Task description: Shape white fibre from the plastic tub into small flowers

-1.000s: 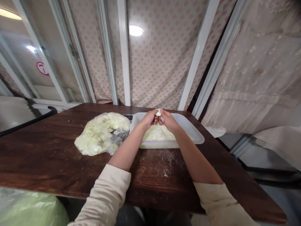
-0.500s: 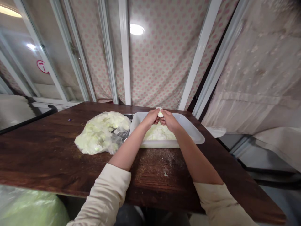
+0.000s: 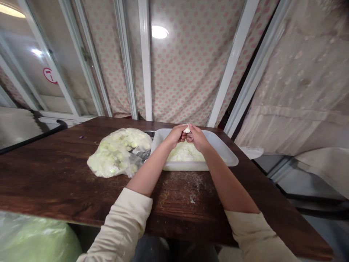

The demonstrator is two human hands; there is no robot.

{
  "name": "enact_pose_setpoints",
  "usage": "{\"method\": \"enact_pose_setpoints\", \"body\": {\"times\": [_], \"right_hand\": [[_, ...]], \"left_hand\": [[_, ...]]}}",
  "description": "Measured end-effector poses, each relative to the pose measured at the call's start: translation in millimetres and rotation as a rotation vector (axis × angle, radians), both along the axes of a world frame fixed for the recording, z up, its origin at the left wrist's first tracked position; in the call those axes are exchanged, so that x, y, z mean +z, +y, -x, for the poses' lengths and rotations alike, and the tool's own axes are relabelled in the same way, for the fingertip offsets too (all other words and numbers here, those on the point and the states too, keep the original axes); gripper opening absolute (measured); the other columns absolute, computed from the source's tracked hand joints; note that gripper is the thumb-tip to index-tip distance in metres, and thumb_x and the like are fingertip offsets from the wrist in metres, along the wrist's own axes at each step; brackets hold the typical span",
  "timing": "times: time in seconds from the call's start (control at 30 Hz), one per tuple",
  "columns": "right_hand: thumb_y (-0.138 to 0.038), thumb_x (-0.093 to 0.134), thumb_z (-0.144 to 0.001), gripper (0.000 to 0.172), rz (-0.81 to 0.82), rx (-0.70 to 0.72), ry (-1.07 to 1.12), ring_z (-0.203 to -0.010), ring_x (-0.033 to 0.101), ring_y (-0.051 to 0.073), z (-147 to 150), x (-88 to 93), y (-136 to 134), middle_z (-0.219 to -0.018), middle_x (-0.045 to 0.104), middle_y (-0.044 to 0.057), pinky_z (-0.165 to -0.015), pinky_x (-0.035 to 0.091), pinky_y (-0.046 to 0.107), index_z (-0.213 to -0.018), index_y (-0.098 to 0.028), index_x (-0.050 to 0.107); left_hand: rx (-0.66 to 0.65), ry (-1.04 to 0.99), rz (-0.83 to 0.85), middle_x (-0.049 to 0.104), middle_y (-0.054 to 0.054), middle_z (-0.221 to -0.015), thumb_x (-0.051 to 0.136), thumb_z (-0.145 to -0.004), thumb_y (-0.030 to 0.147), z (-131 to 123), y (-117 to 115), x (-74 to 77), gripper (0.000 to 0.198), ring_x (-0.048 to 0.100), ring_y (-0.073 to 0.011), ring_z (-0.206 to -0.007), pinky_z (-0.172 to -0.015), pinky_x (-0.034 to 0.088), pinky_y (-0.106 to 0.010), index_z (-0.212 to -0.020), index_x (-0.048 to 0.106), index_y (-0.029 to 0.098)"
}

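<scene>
Over a white plastic tray (image 3: pixel 222 149), both of my hands are closed on a small whitish piece that looks like a cauliflower floret (image 3: pixel 187 129). My left hand (image 3: pixel 176 135) grips it from the left, thumb on top. From the right, my right hand (image 3: pixel 196 137) pinches it, the fingers curled below. A heap of pale yellow-white bits (image 3: pixel 185 152) lies in the tray under my hands. Left of the tray, a clear plastic bag (image 3: pixel 117 153) lies full of similar pale pieces, its opening towards the tray.
The dark wooden table (image 3: pixel 54 174) has whitish crumbs (image 3: pixel 188 185) scattered in front of the tray. Below the table edge at lower left is a bag with pale green contents (image 3: pixel 38 236). A dotted curtain (image 3: pixel 188 72) behind white frames stands beyond the table.
My hands stay over the tray, and the thumbs have closed further over the whitish piece, so less of it shows. The view has shifted very slightly.
</scene>
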State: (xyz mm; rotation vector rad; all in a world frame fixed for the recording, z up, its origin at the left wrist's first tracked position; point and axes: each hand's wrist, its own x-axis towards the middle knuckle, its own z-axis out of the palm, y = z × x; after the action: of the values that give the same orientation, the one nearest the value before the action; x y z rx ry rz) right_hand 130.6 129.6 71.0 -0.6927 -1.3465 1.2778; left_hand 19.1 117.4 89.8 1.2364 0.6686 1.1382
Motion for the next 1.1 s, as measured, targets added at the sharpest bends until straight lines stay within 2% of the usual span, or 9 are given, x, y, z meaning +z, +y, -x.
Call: {"method": "enact_pose_setpoints", "body": {"times": [0.13, 0.3, 0.47, 0.6, 0.7, 0.8, 0.87, 0.97, 1.1], "right_hand": [[-0.051, 0.062, -0.069, 0.037, 0.006, 0.082, -0.01, -0.038, 0.03, 0.004, -0.1, -1.0, -0.1, -0.048, 0.032, -0.01, -0.039, 0.023, 0.018, -0.084, -0.02, 0.049], [-0.042, 0.064, -0.069, 0.029, 0.048, 0.044, 0.025, -0.037, 0.027, 0.004, -1.6, 1.2, -0.4, -0.045, 0.03, -0.01, -0.038, 0.021, 0.017, -0.076, -0.019, 0.049], [-0.039, 0.059, -0.074, 0.027, 0.092, -0.067, 0.041, -0.036, 0.024, 0.003, -3.6, 4.0, -1.8, -0.043, 0.029, -0.009, -0.036, 0.018, 0.016, -0.066, -0.017, 0.045], [-0.038, 0.052, -0.079, 0.025, 0.141, -0.14, 0.01, -0.034, 0.028, 0.004, -3.9, 3.4, -1.8, -0.044, 0.038, -0.006, -0.035, 0.018, 0.017, -0.069, -0.017, 0.046], [-0.041, 0.045, -0.083, 0.029, 0.21, -0.238, -0.025, -0.033, 0.026, 0.004, -4.3, 1.0, 2.0, -0.042, 0.039, -0.005, -0.034, 0.018, 0.018, -0.065, -0.018, 0.042], [-0.042, 0.038, -0.086, 0.036, 0.154, -0.382, -0.121, -0.035, 0.032, 0.006, -4.2, -1.4, 7.7, -0.042, 0.04, -0.004, -0.036, 0.025, 0.02, -0.06, -0.018, 0.042], [-0.045, 0.036, -0.086, 0.04, 0.083, -0.437, -0.183, -0.04, 0.039, 0.008, -2.9, -2.3, 10.2, -0.046, 0.046, -0.001, -0.04, 0.031, 0.021, -0.059, -0.017, 0.045], [-0.051, 0.041, -0.083, 0.04, 0.01, -0.343, -0.201, -0.044, 0.044, 0.009, -0.1, -2.8, 10.5, -0.049, 0.05, -0.001, -0.044, 0.034, 0.021, -0.063, -0.017, 0.048], [-0.057, 0.052, -0.074, 0.04, -0.053, -0.23, -0.136, -0.041, 0.041, 0.008, 1.5, -3.2, 7.8, -0.045, 0.042, -0.005, -0.043, 0.032, 0.02, -0.068, -0.018, 0.048]], "left_hand": [[0.06, -0.002, -0.021, 0.032, 0.007, -0.046, 0.051, -0.079, 0.029, 0.5, 1.3, -2.2, 0.02, 0.028, -0.0026, -0.035, -0.037, 0.019, -0.015, -0.068, 0.041, 0.016], [0.054, 0.04, -0.056, 0.032, 0.007, -0.046, 0.046, -0.083, 0.04, -0.8, -1.0, -3.3, 0.029, 0.027, -0.0018, -0.035, -0.038, 0.02, -0.015, -0.068, 0.042, 0.016], [-0.059, 0.129, -0.13, 0.035, 0.007, -0.049, 0.052, -0.079, 0.042, -3.3, -3.0, -2.8, 0.031, 0.032, -0.0019, -0.038, -0.039, 0.024, -0.015, -0.067, 0.04, 0.016], [-0.076, 0.185, -0.121, 0.037, 0.006, -0.051, 0.051, -0.08, 0.038, -4.8, -4.2, -2.6, 0.028, 0.035, -0.0028, -0.039, -0.039, 0.024, -0.015, -0.066, 0.039, 0.017], [-0.088, 0.185, -0.095, 0.037, 0.006, -0.052, 0.05, -0.08, 0.034, -3.6, -4.2, -1.7, 0.026, 0.035, -0.0027, -0.039, -0.039, 0.023, -0.016, -0.064, 0.039, 0.016], [-0.056, 0.155, -0.076, 0.038, 0.005, -0.052, 0.046, -0.08, 0.032, -1.7, -3.1, -1.2, 0.023, 0.035, -0.0032, -0.039, -0.039, 0.024, -0.016, -0.064, 0.041, 0.016], [-0.026, 0.125, -0.074, 0.037, 0.005, -0.051, 0.044, -0.081, 0.032, -1.0, -2.1, -1.5, 0.024, 0.034, -0.0034, -0.039, -0.039, 0.024, -0.016, -0.064, 0.041, 0.016], [0.016, 0.091, -0.103, 0.036, 0.005, -0.048, 0.046, -0.08, 0.032, -1.7, -1.7, -2.1, 0.026, 0.033, -0.0033, -0.038, -0.039, 0.022, -0.016, -0.061, 0.039, 0.016], [0.057, 0.127, -0.129, 0.044, 0.002, -0.048, 0.043, -0.082, 0.033, -3.3, -2.4, -2.2, 0.027, 0.033, -0.0035, -0.037, -0.039, 0.02, -0.016, -0.062, 0.043, 0.015]]}}
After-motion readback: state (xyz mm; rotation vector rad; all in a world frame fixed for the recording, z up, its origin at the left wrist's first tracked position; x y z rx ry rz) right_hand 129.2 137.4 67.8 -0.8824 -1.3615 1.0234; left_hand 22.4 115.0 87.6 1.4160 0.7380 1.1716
